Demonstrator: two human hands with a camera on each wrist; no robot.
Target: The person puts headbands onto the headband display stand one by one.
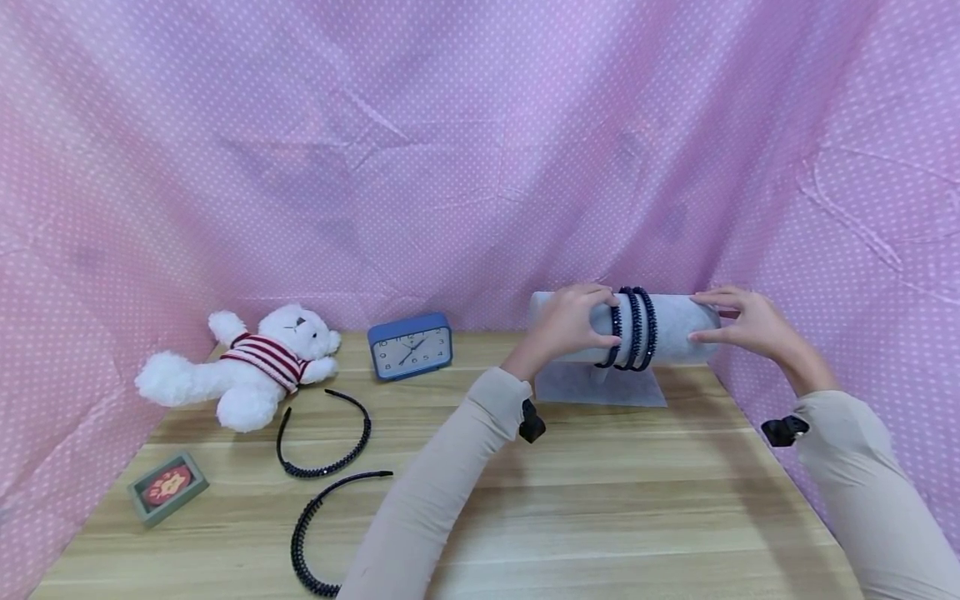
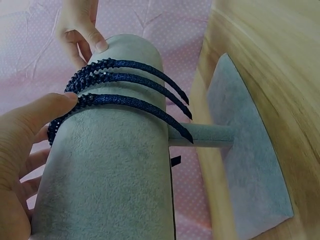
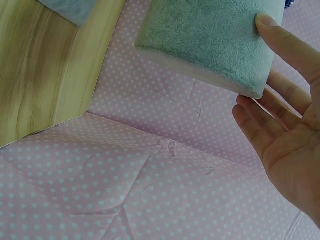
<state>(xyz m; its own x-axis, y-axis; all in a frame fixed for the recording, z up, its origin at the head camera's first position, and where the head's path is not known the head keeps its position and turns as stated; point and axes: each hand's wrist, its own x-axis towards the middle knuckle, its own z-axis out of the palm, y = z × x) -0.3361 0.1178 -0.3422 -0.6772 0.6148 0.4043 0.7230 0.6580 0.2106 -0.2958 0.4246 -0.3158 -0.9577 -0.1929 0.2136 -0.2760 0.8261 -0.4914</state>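
Note:
A grey plush headband stand (image 1: 682,329) with a horizontal roll is at the right back of the table. Three dark beaded headbands hang side by side over its middle. My left hand (image 1: 572,321) is at the leftmost headband (image 2: 132,102), thumb pressed on its beaded part and the other fingers behind the roll. The tips of these headbands point down beside the stand's post (image 2: 205,135). At the roll's right end, my right hand (image 1: 750,323) grips the stand, thumb on the front and fingers around the back (image 3: 295,110).
Two more black headbands lie on the table, one (image 1: 322,472) behind the other (image 1: 300,542). A white teddy bear (image 1: 262,367) in a striped sweater, a blue clock (image 1: 410,346) and a small framed picture (image 1: 168,487) are on the left. Pink dotted cloth (image 1: 480,167) encloses the table.

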